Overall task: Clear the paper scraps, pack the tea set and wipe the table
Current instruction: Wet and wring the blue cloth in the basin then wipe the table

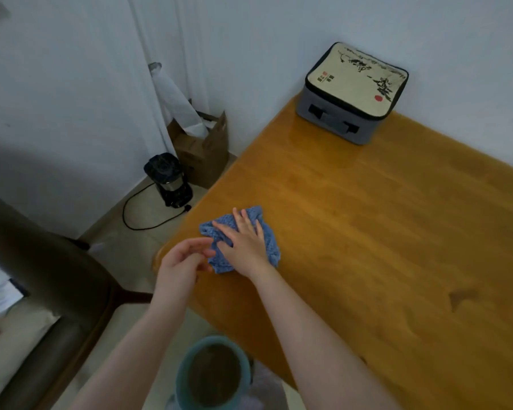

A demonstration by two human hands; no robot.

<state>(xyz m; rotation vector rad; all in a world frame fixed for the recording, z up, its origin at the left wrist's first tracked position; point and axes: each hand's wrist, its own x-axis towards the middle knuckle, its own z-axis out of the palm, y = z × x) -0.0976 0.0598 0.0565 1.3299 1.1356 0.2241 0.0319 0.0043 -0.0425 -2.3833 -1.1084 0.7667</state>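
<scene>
One teal bin [214, 377] is standing nearest. Two hands are working one blue cloth [271, 247] near the wooden table's [382, 232] left edge: the right hand [245, 241] is pressing it flat, fingers spread; the left hand [181, 261] is curling loosely at its edge, contact unclear. One closed tea-set case [354, 90] is sitting by the white wall [279, 39].

Open tabletop [367, 232] right of and beyond right hand [243, 238] on cloth [268, 242]; tea-set case [353, 93] far beyond, at wall [456, 39]; left hand [178, 261] crowds left side.
</scene>
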